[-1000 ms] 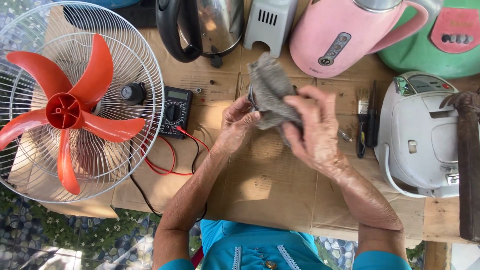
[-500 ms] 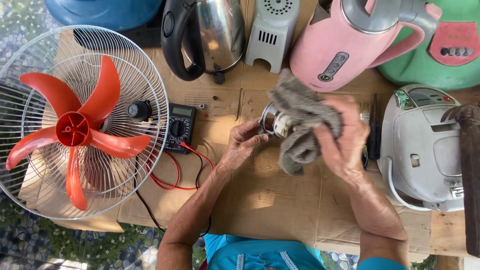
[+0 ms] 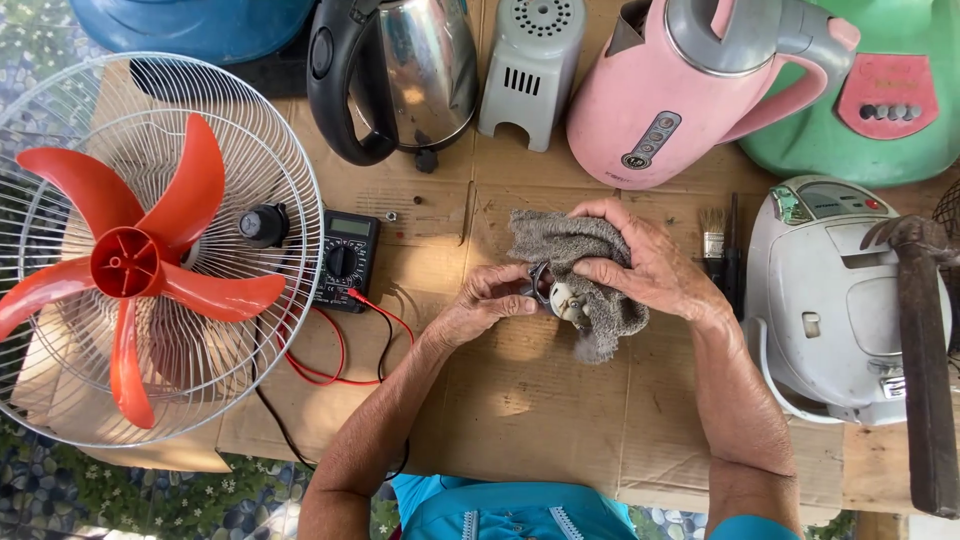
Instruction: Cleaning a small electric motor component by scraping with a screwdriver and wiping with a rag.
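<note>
Since half a second before, the hands and the rag had come down from beside the pink kettle's base toward the middle of the cardboard, and the small metal part, then at the rag's upper left edge, now sat at its lower left.

At nine o'clock lay the fan (image 3: 140, 262), red blades inside a white wire cage, its left edge cut off by the frame. Just right of it sat a black meter (image 3: 346, 258) with red and black leads trailing toward six o'clock. At eleven o'clock a blue tub (image 3: 190, 22) was cropped by the top edge, and at twelve stood a steel kettle (image 3: 400, 75) and a grey vented cover (image 3: 530, 62).

At the centre, the left hand (image 3: 488, 300) was curled nearly closed, thumb and fingertips pinching the small metal part (image 3: 558, 293). The grey rag (image 3: 580, 275) wrapped most of that part, so its shape was hard to make out. The right hand (image 3: 650, 262) was cupped over the rag from two o'clock, fingers folded round it and pressing it against the part.

At one o'clock stood the pink kettle (image 3: 680, 95), and behind it a green appliance (image 3: 880, 110), cut off at the right. A small brush (image 3: 713, 235) lay at three o'clock beside a white cooker (image 3: 830, 290); a hammer (image 3: 922, 370) rested across it, its handle running down the right edge.
</note>
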